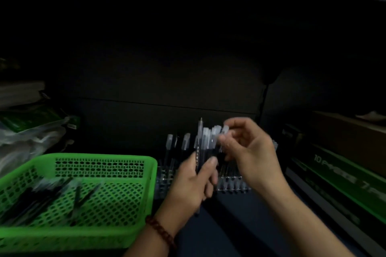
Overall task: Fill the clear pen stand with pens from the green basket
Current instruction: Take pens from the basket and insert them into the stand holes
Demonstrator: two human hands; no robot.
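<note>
A green basket (133, 175) sits at the lower left with several dark pens (41, 196) lying in it. To its right stands the clear pen stand (231, 183), holding several upright pens with clear caps (186, 142). My left hand (194, 183) grips a bunch of pens (201, 148) upright in front of the stand, one tip sticking up above the rest. My right hand (248, 152) pinches the clear cap (223, 133) of one pen at the top of that bunch. The scene is dim and blurred.
Green and black boxes (338, 177) are stacked along the right, with a brown box (344, 131) above them. Plastic bags and green packets (31, 129) pile up at the left. A dark wall rises behind the stand.
</note>
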